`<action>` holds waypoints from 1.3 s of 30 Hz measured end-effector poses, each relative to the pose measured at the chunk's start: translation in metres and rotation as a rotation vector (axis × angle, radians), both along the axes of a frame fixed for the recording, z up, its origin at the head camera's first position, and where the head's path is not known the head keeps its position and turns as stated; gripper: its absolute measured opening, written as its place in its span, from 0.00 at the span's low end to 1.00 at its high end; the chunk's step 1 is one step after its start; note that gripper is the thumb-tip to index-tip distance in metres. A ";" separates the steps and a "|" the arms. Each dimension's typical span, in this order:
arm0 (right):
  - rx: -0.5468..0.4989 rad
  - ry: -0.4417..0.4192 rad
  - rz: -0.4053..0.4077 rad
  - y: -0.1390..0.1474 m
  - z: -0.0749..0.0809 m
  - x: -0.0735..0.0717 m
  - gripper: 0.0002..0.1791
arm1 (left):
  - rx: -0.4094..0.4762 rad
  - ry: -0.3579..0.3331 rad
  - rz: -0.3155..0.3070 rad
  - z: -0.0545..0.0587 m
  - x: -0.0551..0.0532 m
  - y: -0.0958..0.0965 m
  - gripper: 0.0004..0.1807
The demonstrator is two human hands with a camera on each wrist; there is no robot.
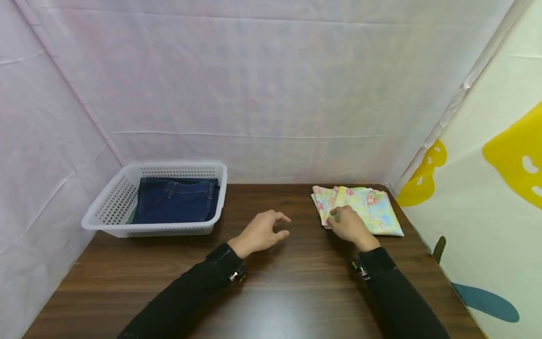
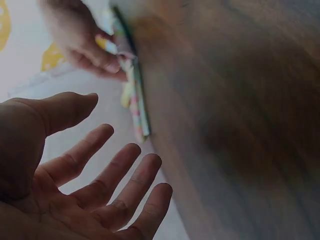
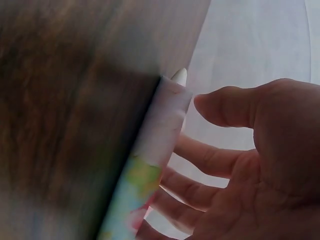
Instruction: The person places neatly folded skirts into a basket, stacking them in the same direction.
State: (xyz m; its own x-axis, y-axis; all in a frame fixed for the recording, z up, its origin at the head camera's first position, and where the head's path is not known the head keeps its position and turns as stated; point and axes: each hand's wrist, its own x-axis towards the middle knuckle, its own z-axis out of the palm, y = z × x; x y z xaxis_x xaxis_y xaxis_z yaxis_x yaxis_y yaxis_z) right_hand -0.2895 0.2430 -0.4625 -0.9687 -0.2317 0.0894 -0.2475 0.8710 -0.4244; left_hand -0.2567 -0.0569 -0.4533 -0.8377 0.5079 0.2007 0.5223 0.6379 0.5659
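Two folded pieces of floral cloth (image 1: 382, 214), yellow, pink and light blue, overlap at the table's back right. Over their left part is my right hand (image 1: 349, 225), fingers loosely bent right at the fabric. In the right wrist view, the thumb (image 3: 225, 106) stands apart from the folded edge of the cloth (image 3: 162, 125), and the fingertips are partly hidden behind it. My left hand (image 1: 261, 231) hovers over the middle of the table with its fingers spread and relaxed, nothing in its palm, as the left wrist view shows.
A white plastic basket (image 1: 169, 230) stands at the back left, holding folded dark blue jeans (image 1: 173, 205) with a bit of green beside them. The brown wooden table (image 1: 271, 282) ends against a pale curtain (image 1: 271, 94) at the back and a yellow-printed sheet on the right.
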 end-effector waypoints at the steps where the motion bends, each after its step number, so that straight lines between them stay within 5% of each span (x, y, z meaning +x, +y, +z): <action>1: 0.004 -0.004 0.004 -0.001 0.000 0.001 0.21 | -0.019 -0.008 -0.009 -0.002 -0.001 0.004 0.20; 11: -0.003 -0.077 0.049 -0.024 0.001 0.015 0.28 | -0.135 0.002 -0.080 -0.013 -0.009 0.034 0.25; 17: -0.037 -0.092 0.118 -0.043 0.004 0.029 0.24 | -0.192 0.003 -0.102 -0.017 -0.009 0.035 0.25; 27: -0.058 -0.137 0.196 -0.070 0.010 0.042 0.20 | -0.283 0.054 -0.099 -0.017 -0.001 0.009 0.19; 39: -0.108 -0.202 0.350 -0.102 0.011 0.058 0.22 | -0.295 0.051 -0.027 -0.008 0.031 -0.034 0.16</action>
